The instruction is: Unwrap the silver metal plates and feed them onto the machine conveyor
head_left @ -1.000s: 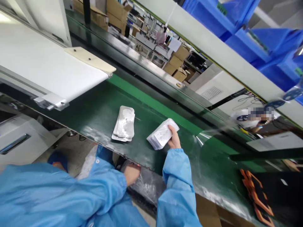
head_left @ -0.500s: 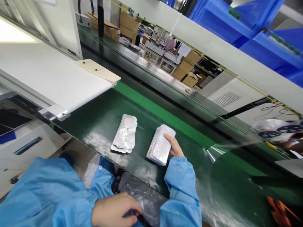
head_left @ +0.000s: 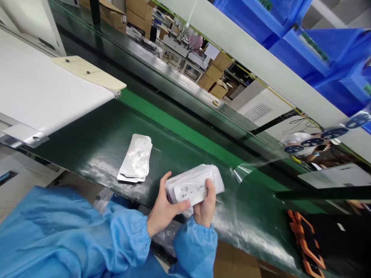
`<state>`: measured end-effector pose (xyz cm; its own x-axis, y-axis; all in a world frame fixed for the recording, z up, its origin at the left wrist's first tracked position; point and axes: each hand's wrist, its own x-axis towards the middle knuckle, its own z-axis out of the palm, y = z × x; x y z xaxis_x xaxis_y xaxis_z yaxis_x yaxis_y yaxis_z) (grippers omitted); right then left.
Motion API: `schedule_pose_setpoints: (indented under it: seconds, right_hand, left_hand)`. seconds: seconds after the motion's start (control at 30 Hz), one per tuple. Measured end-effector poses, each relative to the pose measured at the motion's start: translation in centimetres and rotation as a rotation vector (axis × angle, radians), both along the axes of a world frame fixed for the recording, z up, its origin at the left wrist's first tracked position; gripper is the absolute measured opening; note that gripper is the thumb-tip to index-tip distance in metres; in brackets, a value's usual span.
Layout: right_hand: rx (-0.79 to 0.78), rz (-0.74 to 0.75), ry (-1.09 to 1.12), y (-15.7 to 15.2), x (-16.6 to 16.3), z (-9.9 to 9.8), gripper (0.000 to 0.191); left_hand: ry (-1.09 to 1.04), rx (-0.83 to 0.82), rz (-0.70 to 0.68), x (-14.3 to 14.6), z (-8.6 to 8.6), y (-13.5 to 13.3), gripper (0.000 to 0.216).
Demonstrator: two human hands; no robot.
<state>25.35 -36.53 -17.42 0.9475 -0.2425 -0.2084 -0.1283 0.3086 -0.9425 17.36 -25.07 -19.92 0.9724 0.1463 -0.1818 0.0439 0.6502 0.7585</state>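
Between both hands is a thick stack of thin white rounded sheets [head_left: 199, 181], with small round holes near one end of the top one. My left hand [head_left: 168, 206] grips the stack's left end, thumb on the top face and a finger along the far edge. From the near side my right hand [head_left: 206, 202] holds it, thumb across the top. A second stack of shiny whitish rounded sheets [head_left: 136, 156] lies to the left on the green worktop [head_left: 98, 135], a little fanned at its lower end.
A white conveyor belt [head_left: 52, 92] ends at the left with a cream side plate [head_left: 89, 73]. Blue bins [head_left: 290, 42] sit on a rail overhead. Orange-and-black pieces [head_left: 307, 243] lie at lower right. Another person's hand [head_left: 320, 150] shows at far right, near dark reels.
My left hand has come up from my lap and taken the stack's left end. The right-hand stack has been lifted and turned toward level. The view has shifted to the right.
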Motion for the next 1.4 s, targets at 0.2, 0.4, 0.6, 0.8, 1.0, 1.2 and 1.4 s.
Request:
schedule_pose_setpoints:
  seconds: [0.2, 0.4, 0.6, 0.8, 1.0, 1.2, 1.4]
  right_hand:
    - [-0.085, -0.033, -0.108, -0.8, -2.4, 0.3, 0.058]
    - [-0.061, 0.364, 0.125, -1.7, 2.3, 0.1, 0.052]
    - [-0.442, 0.668, 0.143, 2.3, 5.7, -0.2, 0.051]
    - [-1.339, 0.545, -0.044, 0.3, 6.9, 3.0, 0.052]
    - [-1.563, 0.521, -0.299, 3.4, 1.7, 5.2, 0.058]
    - [-0.993, 0.84, -0.262, 15.2, 3.1, 3.8, 0.033]
    - [-0.901, 0.996, -0.039, 18.1, 5.5, 0.8, 0.04]
  left_hand:
    - [0.064, 0.096, 0.003, 0.1, -0.2, -1.0, 0.079]
    - [0.03, 0.568, -0.004, -3.2, -0.7, 0.9, 0.06]
    - [-0.138, 1.013, -0.01, -2.0, -0.3, 2.0, 0.085]
    - [-0.109, 0.79, 0.007, 0.0, -1.5, 1.2, 0.089]
    - [-0.161, 0.812, -0.064, -2.9, 1.1, 3.1, 0.091]
    - [-0.139, 1.053, 0.306, -7.8, 1.8, 12.9, 0.033]
    - [0.174, 1.155, 0.362, -3.1, -1.3, 20.1, 0.051]
